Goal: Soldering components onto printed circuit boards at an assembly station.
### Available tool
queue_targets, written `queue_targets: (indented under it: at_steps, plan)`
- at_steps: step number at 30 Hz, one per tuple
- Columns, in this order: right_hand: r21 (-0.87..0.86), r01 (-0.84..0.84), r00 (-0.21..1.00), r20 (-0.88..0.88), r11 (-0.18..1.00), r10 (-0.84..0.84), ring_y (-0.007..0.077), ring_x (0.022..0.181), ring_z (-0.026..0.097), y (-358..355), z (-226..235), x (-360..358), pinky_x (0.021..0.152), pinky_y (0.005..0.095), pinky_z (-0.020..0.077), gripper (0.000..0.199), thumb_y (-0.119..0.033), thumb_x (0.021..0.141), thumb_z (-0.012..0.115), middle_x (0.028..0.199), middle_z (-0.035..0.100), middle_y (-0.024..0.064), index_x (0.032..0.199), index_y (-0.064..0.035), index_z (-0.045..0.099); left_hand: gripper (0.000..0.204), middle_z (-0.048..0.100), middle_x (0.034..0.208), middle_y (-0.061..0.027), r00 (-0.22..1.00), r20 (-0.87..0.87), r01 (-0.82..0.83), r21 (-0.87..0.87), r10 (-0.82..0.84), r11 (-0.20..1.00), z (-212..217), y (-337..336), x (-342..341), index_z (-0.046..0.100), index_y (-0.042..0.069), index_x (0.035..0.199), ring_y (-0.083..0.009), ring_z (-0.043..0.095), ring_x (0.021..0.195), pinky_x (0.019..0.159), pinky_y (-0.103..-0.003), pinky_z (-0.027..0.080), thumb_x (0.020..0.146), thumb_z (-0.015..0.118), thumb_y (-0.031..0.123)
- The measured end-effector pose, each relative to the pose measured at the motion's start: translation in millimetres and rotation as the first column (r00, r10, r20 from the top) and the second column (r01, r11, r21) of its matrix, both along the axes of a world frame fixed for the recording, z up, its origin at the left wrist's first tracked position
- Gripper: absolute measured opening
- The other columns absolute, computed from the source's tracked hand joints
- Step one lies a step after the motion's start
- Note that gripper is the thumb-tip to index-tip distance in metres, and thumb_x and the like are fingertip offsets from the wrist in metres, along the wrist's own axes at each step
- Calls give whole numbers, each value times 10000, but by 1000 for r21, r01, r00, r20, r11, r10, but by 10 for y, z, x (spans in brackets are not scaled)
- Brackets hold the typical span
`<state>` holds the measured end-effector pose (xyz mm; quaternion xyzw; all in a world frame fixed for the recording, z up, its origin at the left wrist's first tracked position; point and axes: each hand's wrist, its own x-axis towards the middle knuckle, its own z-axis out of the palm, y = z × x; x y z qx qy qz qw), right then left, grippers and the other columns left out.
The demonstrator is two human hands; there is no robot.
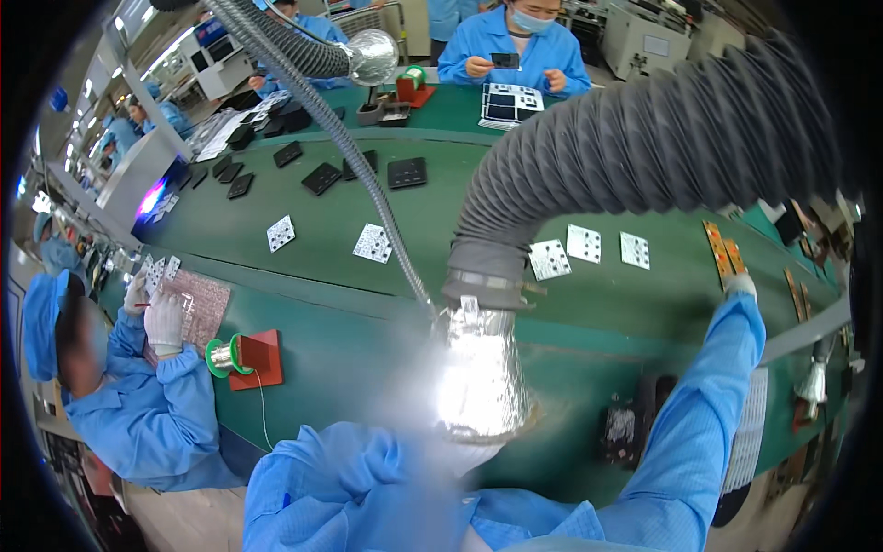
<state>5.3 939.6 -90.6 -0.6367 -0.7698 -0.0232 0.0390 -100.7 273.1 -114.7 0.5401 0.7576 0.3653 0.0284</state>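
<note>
My right hand [739, 283], in a white glove at the end of a blue sleeve, reaches far right across the green belt [368, 304]. Its fingers touch the near end of two orange-brown circuit board strips [722, 247]; the grip itself is hidden behind the wrist. My left hand is out of sight: only its blue sleeve [340, 478] shows at the lower edge, behind a shiny foil funnel [483, 377] with strong glare. A dark fixture [625, 428] sits on the bench just below my right forearm.
A thick grey corrugated hose [644, 147] arches over the belt into the funnel. White square boards [584, 244] and black trays [407, 172] lie on the belt. At left a gloved co-worker [164, 322] handles a brown board beside a solder spool on a red stand [244, 354]. Another person [510, 46] sits opposite.
</note>
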Motion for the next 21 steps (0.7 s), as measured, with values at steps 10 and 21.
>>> queue_targets:
  at_steps: [10, 21]
  plan:
    - [75, -251, 754, 640, 965, 147, 293, 1045, 655, 1654, -664, 948, 833, 393, 533, 263, -255, 911, 556, 1078, 689, 164, 1051, -80, 694, 262, 652, 957, -179, 997, 72, 4, 33, -7, 999, -191, 327, -102, 625, 52, 1119, -352, 625, 871, 811, -411, 499, 923, 522, 192]
    - [124, -206, 930, 334, 971, 155, 327, 1009, 665, 258, -307, -313, 833, 425, 548, 234, -217, 900, 531, 1059, 694, 155, 1006, -109, 708, 267, 652, 954, -179, 994, 67, -88, -18, 90, 996, -92, 317, -128, 624, 51, 1124, -353, 626, 871, 806, -413, 499, 918, 528, 193]
